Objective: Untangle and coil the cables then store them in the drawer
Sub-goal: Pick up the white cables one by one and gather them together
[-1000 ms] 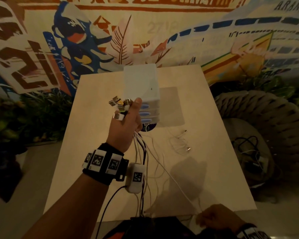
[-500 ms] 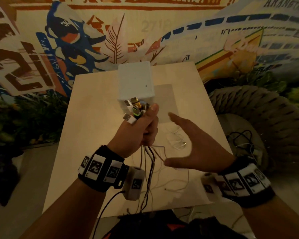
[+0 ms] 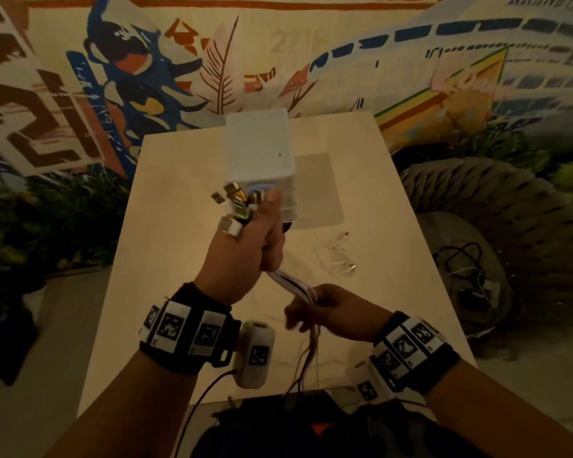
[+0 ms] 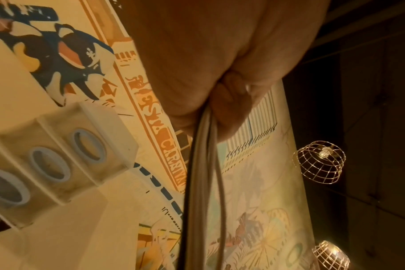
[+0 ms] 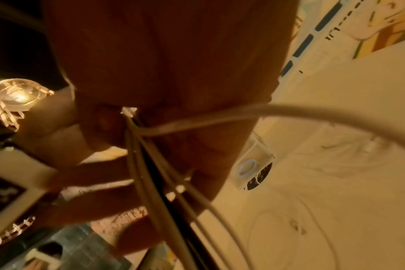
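Observation:
My left hand [image 3: 245, 246] is raised over the table and grips a bundle of cables [image 3: 291, 280], their metal plugs [image 3: 237, 201] sticking out above the fist. In the left wrist view the white and dark cables [image 4: 201, 173] run down out of the curled fingers. Below and to the right, my right hand [image 3: 328, 312] closes around the same bundle, and the strands [image 5: 155, 179] pass through its fingers. The loose ends hang toward the table edge. A white drawer unit [image 3: 260, 153] with blue ring handles [image 4: 50, 165] stands behind the left hand. Its drawers are shut.
A loose white cable [image 3: 339, 256] lies on the pale table [image 3: 166, 259] right of my hands. A woven chair [image 3: 510, 233] at the right holds dark cables [image 3: 467, 269]. A painted wall stands behind, with plants on the left.
My right hand came up from the table's front edge, stood open beside the bundle, and now holds the cables below my left fist. The left hand stayed raised with the plugs.

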Available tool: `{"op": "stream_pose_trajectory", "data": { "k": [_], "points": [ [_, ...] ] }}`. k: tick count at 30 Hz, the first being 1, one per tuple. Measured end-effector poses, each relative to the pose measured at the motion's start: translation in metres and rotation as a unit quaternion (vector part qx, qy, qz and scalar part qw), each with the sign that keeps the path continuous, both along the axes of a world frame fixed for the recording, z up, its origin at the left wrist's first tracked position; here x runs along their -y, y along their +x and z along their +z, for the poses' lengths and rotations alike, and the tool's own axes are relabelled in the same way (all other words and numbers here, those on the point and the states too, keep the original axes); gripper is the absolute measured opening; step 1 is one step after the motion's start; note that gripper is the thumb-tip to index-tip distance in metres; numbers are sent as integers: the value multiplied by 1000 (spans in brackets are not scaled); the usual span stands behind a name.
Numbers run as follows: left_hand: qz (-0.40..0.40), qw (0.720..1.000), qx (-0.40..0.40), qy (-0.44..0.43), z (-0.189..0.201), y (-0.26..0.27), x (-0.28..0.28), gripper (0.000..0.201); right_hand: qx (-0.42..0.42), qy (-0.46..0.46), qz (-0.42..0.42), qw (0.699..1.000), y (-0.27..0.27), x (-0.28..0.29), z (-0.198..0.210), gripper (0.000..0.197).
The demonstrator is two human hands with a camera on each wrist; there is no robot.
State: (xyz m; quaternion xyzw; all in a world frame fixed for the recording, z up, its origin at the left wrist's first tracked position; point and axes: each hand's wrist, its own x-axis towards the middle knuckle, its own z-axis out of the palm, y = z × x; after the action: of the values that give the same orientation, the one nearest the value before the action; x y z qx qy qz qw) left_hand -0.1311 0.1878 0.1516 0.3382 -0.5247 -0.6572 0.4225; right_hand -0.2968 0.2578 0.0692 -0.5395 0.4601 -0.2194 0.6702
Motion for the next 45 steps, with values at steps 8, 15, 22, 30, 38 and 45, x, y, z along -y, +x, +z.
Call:
{"op": "stream_pose_trajectory", "data": {
  "k": [8,15,22,30,38,45],
  "points": [
    [73,996,-37,45,16,19,15,45,-63,64,50,995,-22,-36,-40,55],
    [115,990,-10,77,6,36,21,47,-188,88,59,976,-57,-81,-97,64],
    [95,992,-9,80,-1,35,22,45,-277,80,63,956,-67,-102,-130,59],
    [71,993,-4,98,-9,31,19,45,-324,75,115,936,-79,-114,-131,73],
    [42,994,-10,99,-10,33,21,46,-332,71,93,936,-115,-102,-98,76],
    [46,992,8,116,-22,27,18,44,-386,-58,-95,916,-135,-6,-87,26]
  ]
}}
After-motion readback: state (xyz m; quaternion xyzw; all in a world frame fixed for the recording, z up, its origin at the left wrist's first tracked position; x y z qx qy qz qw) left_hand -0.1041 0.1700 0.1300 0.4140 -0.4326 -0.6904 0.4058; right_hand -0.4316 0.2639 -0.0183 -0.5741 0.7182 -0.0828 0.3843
